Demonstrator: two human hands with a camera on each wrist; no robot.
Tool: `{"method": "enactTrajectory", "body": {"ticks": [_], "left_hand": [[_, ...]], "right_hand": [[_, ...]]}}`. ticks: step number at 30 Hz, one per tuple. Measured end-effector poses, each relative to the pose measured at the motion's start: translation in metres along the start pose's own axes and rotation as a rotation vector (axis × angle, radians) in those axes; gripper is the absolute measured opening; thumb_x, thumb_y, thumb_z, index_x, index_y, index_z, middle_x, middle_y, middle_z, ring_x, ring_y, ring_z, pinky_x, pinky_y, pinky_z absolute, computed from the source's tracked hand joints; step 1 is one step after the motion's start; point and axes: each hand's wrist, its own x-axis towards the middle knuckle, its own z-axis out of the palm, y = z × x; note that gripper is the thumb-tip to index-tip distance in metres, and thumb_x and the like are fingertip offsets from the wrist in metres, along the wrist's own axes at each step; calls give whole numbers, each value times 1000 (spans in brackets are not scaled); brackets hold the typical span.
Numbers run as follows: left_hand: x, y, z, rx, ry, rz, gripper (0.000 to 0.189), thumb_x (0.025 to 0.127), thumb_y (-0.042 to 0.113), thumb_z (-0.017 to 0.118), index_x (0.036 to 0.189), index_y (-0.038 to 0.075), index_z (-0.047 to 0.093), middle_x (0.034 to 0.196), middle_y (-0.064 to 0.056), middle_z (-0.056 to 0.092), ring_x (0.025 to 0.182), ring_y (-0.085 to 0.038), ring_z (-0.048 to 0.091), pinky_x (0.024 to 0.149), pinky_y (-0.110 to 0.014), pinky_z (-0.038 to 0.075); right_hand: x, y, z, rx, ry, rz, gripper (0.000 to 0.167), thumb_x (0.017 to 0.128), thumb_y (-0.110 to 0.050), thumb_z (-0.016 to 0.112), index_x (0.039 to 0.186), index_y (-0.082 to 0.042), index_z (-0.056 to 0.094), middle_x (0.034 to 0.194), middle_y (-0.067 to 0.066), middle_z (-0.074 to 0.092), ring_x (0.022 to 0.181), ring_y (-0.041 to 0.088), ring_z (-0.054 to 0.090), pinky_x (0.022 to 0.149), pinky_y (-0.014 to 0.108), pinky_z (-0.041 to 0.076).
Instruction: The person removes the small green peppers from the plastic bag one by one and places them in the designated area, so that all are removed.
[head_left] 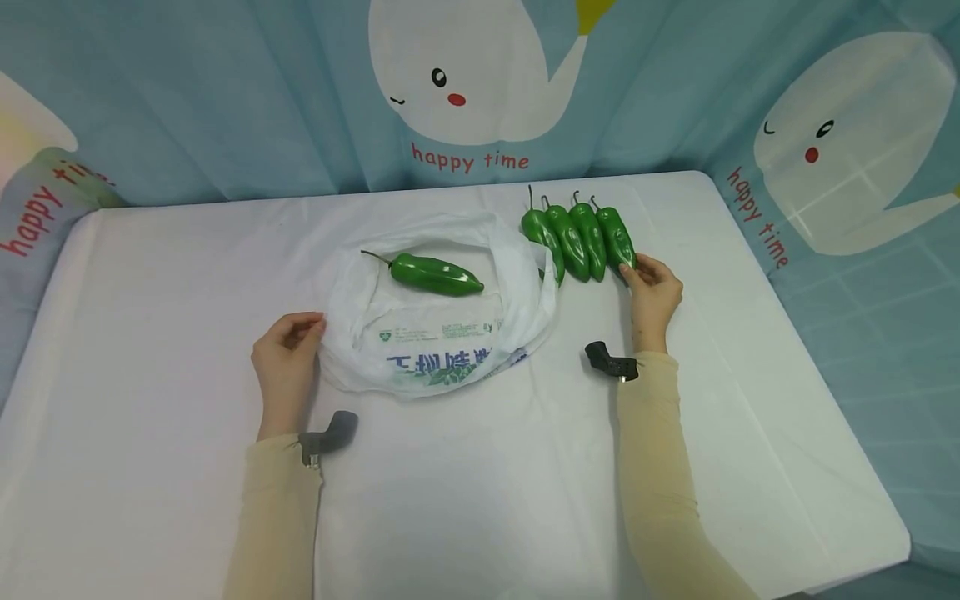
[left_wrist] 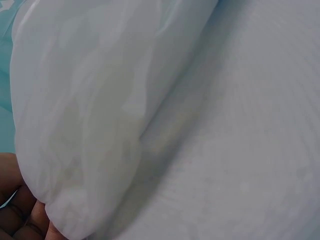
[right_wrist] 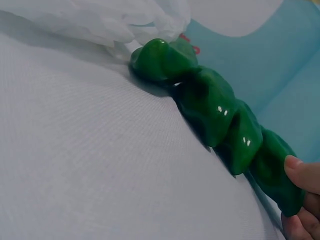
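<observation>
A white plastic bag (head_left: 517, 275) lies with its mouth spread wide, and one green pepper (head_left: 437, 275) rests inside. My left hand (head_left: 288, 354) pinches the bag's left rim; in the left wrist view the fingers (left_wrist: 40, 220) sit at the edge of the white plastic (left_wrist: 85, 110). Several more green peppers (head_left: 572, 242) lie side by side at the bag's right, stems pointing away. My right hand (head_left: 655, 292) grips the lower tip of the rightmost pepper (head_left: 617, 236) between thumb and fingers. The right wrist view shows the thumb (right_wrist: 295, 164) on that pepper (right_wrist: 275, 170).
Everything lies on a white-covered table (head_left: 465, 500). A blue curtain (head_left: 277, 100) with whale prints hangs along its back and right side. The bag's right handle overlaps the leftmost pepper (head_left: 542, 229) of the row.
</observation>
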Motion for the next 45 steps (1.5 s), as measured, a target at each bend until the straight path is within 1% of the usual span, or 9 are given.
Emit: {"method": "enactTrajectory", "body": {"ticks": [5,10,13,20,24,29,32,37,45], "left_hand": [[0,3,-1,-6,3,-3,14,88,4,64,98,-3,69,91,-12,68,70,-3,53,65,-12,41],[0,6,-1,-22,0,-13,14,89,4,64,99,-4,69,89,-12,66,71,-4,53,65,-12,41],[1,6,-1,-35,0,-9,14,89,4,63,99,-4,69,89,-13,65,71,-4,53,65,-13,41],[1,4,-1,-21,-3,-12,14,89,5,64,99,-4,69,90,-13,66,70,-4,53,65,-12,41],[0,1,0,-19,-14,-15,15,89,6,63,99,-4,69,90,-12,66,71,-4,53,65,-13,41],[0,0,0,-18,-5,-10,14,89,5,64,98,-3,69,89,-11,67,69,-4,52,64,-13,41],[0,0,-1,-11,-2,-7,14,89,5,64,98,-3,69,90,-11,67,69,-4,52,63,-13,41],[0,-1,-1,-14,-8,-11,14,89,5,64,99,-4,69,92,-14,67,70,-3,53,64,-13,41],[1,-1,1,-13,-5,-12,14,89,5,64,99,-3,69,91,-15,67,69,-3,53,63,-12,41]], "right_hand": [[1,-3,1,5,-19,24,32,85,-8,70,115,1,65,113,17,64,96,15,60,82,18,48],[3,-6,2,-46,-70,28,33,87,-6,66,119,1,63,117,17,63,103,17,61,85,20,48],[3,-7,2,-74,-94,21,33,88,-6,66,120,0,62,118,17,62,104,17,62,85,20,48],[2,-6,0,-133,-123,11,34,89,-9,65,122,-1,62,118,16,63,103,16,62,84,19,48],[1,-5,-2,-141,-118,3,34,88,-8,65,122,-1,61,117,16,63,100,14,61,84,19,48],[0,-3,-3,-122,-123,-9,36,88,-6,66,123,1,60,117,16,63,96,12,59,84,19,47],[0,-1,-2,-107,-124,-14,36,88,-7,66,122,2,60,116,17,63,94,11,59,83,19,47],[0,3,-1,-116,-116,-11,35,88,-9,67,120,2,62,114,16,64,94,11,59,81,18,48],[1,0,-3,-114,-99,-25,33,88,-9,66,118,2,63,112,16,65,91,10,59,78,18,47]]}}
